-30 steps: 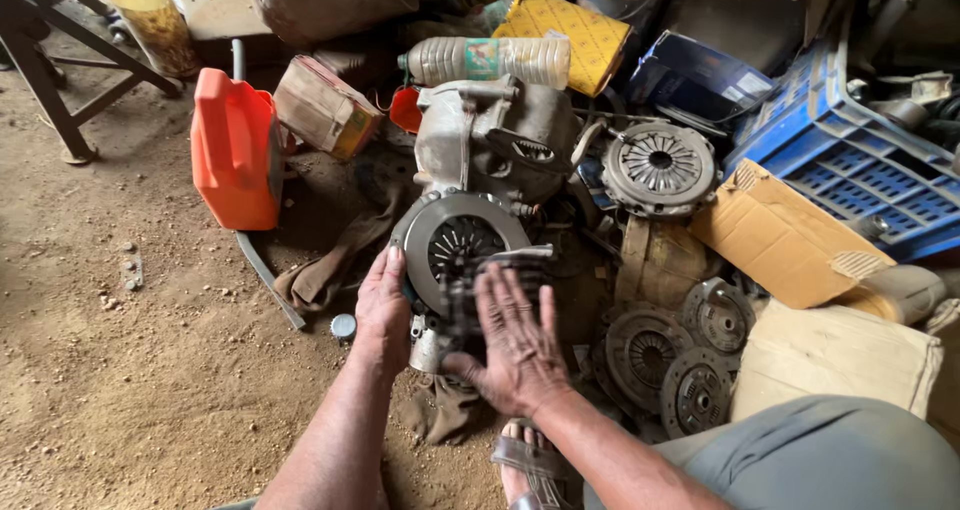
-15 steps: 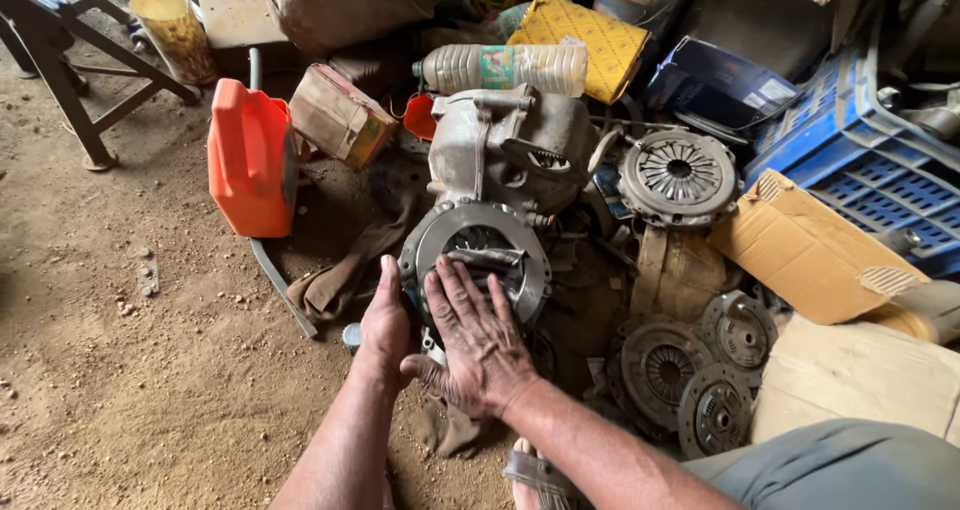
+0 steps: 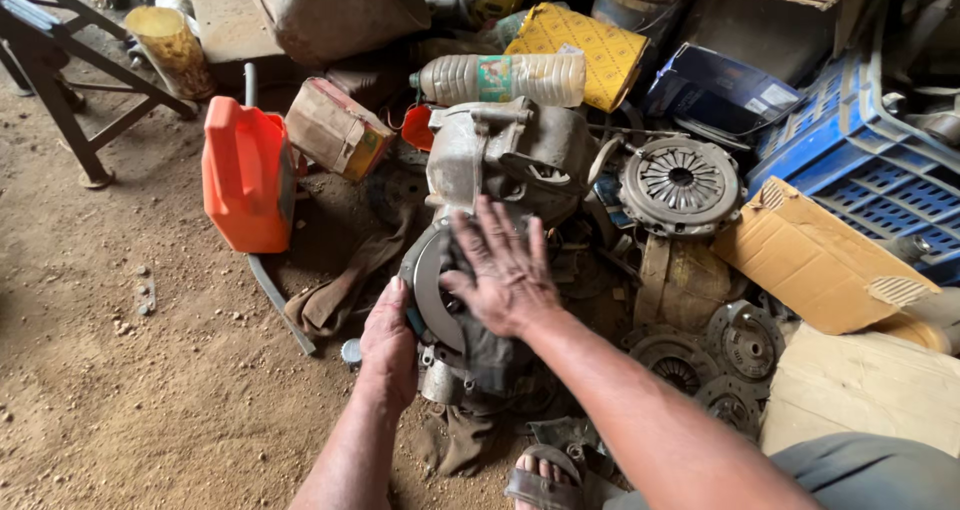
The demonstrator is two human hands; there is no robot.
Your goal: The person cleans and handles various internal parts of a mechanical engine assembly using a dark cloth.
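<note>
A round metal clutch assembly (image 3: 432, 280) stands on edge on the dirt floor, against a grey gearbox housing (image 3: 500, 155). My left hand (image 3: 388, 345) grips its lower left rim. My right hand (image 3: 503, 268) lies flat, fingers spread, across its face and hides most of the centre. A dark greasy part (image 3: 490, 355) hangs just below my right hand. My sandalled foot (image 3: 545, 475) is at the bottom.
An orange plastic jerry can (image 3: 245, 175) stands to the left, a small carton (image 3: 335, 130) behind it. A clutch pressure plate (image 3: 680, 185), several clutch discs (image 3: 745, 345), cardboard boxes (image 3: 815, 260) and a blue crate (image 3: 860, 140) crowd the right. A plastic bottle (image 3: 510, 78) lies behind.
My right hand has moved up from the lower part of the clutch assembly onto its face, covering it. The view has shifted closer and to the right.
</note>
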